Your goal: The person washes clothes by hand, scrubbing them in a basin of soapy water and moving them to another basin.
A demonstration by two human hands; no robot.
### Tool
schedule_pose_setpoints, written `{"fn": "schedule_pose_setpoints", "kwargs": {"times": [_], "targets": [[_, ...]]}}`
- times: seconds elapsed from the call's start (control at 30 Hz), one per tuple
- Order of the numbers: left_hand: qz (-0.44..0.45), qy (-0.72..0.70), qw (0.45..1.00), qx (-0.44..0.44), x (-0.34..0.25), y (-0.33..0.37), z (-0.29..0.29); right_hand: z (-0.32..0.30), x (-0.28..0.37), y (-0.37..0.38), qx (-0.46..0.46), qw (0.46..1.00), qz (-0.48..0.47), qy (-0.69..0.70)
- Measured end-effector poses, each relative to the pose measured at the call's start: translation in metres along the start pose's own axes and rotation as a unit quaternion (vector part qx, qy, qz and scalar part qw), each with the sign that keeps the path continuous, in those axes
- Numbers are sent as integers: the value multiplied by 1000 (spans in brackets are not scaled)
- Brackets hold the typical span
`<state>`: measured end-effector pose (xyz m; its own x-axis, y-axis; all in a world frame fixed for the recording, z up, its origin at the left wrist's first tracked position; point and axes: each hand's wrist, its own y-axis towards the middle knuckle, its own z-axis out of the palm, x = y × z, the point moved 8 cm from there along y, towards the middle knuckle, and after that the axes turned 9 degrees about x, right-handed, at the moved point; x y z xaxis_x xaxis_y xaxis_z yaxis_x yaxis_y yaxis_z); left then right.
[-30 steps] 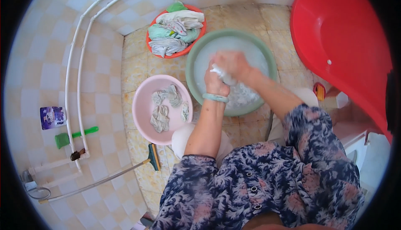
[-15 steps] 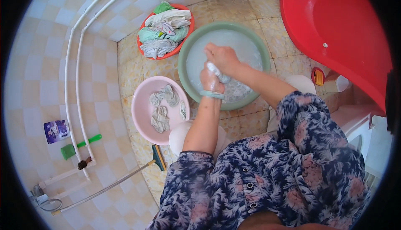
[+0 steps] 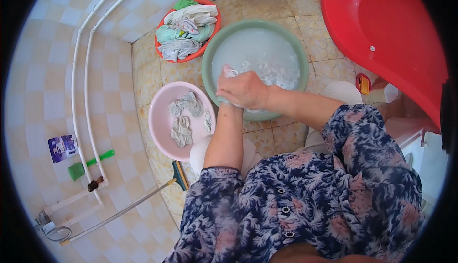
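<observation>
Both of my hands are together over the near left part of a large green basin point(image 3: 206, 72) filled with cloudy, sudsy water. My left hand point(image 3: 223, 78) is closed around a wet white cloth point(image 3: 231, 72), a bit of which shows above its fingers. Across it lies my right hand point(image 3: 245, 90), its fingers curled over the left hand and wrist and pressing on the cloth. Much of the left hand is hidden beneath the right. A whitish edge shows under the right fingers; whether it is cloth or my wristband I cannot tell.
Left of the green basin stands a pink basin point(image 3: 156, 136) with several small wet cloths point(image 3: 182, 131). Beyond it, a red-orange basin point(image 3: 219, 17) is heaped with clothes point(image 3: 191, 29). A red tub point(image 3: 381, 19) fills the far right. A squeegee point(image 3: 180, 175) leans at the left wall.
My hands have moved left and nearer to me with the white cloth. The right hand has slid down over the left hand toward its wrist. The view has shifted slightly.
</observation>
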<state>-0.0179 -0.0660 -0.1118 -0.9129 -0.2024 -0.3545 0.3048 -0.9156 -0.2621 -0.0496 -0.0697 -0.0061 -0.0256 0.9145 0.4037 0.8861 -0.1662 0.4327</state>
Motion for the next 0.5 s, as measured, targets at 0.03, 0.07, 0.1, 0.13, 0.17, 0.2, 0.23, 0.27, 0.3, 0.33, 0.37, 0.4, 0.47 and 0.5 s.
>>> {"fn": "schedule_pose_setpoints", "kwargs": {"times": [0.03, 0.07, 0.1, 0.13, 0.17, 0.2, 0.23, 0.27, 0.3, 0.33, 0.37, 0.4, 0.47, 0.5], "targets": [[16, 36, 998, -42, 3, 1, 3, 1, -29, -3, -2, 996, 65, 59], [35, 75, 993, -88, 1, -1, 0, 6, -53, -3, -5, 984, 128, 124], [46, 114, 984, -127, 0, -1, -2, 1, -65, 0, -10, 983, 136, 121], [38, 117, 985, -123, 4, 2, 1, 0, -89, -2, 6, 971, 217, 99], [45, 144, 980, -130, 2, 2, 2, 2, -102, -5, 27, 953, 291, 83], [51, 170, 975, -136, 0, 1, 3, 4, -98, -7, 27, 952, 292, 84], [49, 171, 975, -136, -1, 2, -4, 7, -85, -9, 18, 960, 265, 91], [30, 125, 989, -78, -2, 4, -13, 12, -65, -6, 12, 968, 228, 104], [11, 79, 997, -17, -6, 6, -26, 7, -45, -2, 15, 969, 222, 107], [-9, 33, 998, 44, -11, 5, -38, -15, 7, 9, -10, 998, 55, 33], [-33, -12, 994, 107, -11, 3, -44, -28, 47, 8, -36, 992, -109, -45], [-70, -59, 980, 175, -2, 4, -24, -21, 27, 3, -38, 993, -100, -52], [-28, 58, 998, 27, 22, 12, -4, 17, -77, -9, 60, 982, 176, 21], [34, 176, 976, -123, 14, 7, -5, 11, -88, -8, 56, 982, 182, 16]]}}
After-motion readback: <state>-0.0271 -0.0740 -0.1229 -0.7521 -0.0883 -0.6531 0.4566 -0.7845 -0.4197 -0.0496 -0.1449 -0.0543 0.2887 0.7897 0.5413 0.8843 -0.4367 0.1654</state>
